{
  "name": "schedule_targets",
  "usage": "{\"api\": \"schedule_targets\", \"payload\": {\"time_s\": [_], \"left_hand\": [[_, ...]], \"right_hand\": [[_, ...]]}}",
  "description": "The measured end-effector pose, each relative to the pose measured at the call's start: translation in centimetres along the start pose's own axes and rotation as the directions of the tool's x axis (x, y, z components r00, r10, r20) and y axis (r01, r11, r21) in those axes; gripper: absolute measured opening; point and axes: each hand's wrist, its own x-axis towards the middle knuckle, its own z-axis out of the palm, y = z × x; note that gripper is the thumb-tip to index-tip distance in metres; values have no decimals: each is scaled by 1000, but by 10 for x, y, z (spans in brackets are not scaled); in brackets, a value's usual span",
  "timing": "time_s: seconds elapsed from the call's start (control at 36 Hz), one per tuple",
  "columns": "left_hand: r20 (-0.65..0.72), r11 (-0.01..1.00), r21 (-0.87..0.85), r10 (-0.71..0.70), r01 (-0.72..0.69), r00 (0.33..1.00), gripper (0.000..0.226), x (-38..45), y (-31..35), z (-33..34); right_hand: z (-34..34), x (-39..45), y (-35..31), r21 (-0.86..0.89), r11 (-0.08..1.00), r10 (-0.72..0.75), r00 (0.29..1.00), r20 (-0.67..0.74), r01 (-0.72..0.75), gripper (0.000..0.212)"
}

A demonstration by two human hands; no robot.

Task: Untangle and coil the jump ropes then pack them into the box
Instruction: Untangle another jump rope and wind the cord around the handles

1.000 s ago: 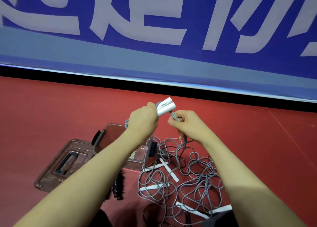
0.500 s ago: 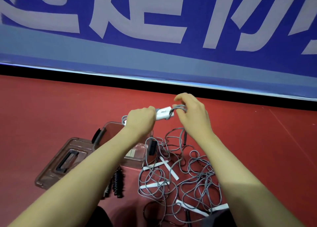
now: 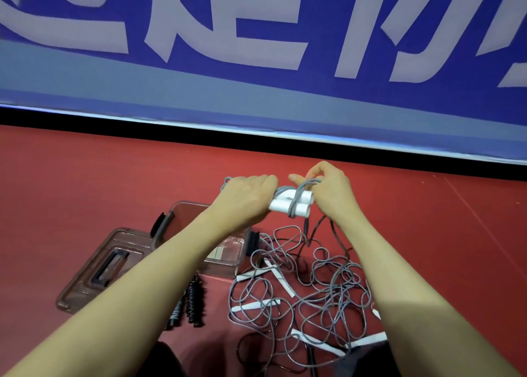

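Observation:
My left hand (image 3: pixel 245 197) grips two white jump rope handles (image 3: pixel 296 205) held side by side, with coiled grey cord behind the fist. A turn of grey cord (image 3: pixel 293 205) wraps around the handles. My right hand (image 3: pixel 330 188) pinches the end of that cord just above the handles. Below my hands a tangled heap of grey ropes (image 3: pixel 308 291) with white handles lies on the red floor. The clear brown box (image 3: pixel 225 262) stands open to the left of the heap, partly hidden by my left forearm.
The box lid (image 3: pixel 97 271) lies flat on the floor to the left of the box. A black jump rope with ribbed handles (image 3: pixel 191 302) rests in front of the box. A blue banner wall (image 3: pixel 256 62) closes off the far side of the floor.
My right hand has carried the grey cord over and around the white handles, adding a wrap. Both hands have dropped slightly and the handles now lie level.

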Motion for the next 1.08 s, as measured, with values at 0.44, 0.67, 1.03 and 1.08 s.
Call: {"api": "schedule_targets", "payload": {"time_s": [0.44, 0.67, 1.03, 1.08], "left_hand": [[255, 695, -59, -684, 717, 684, 18, 21, 11, -1], [306, 686, 137, -716, 715, 628, 16, 11, 1, 8], [457, 830, 323, -557, 454, 694, 20, 2, 3, 11], [482, 855, 335, -517, 396, 708, 21, 1, 3, 11]], "right_hand": [[14, -14, -9, -110, 979, -129, 941, 312, 171, 22], [11, -19, -16, -148, 955, -167, 882, 442, 255, 7], [21, -20, -11, -276, 784, -577, 816, 6, 556, 27], [23, -18, -13, -85, 914, -395, 918, 38, 396, 27]]}}
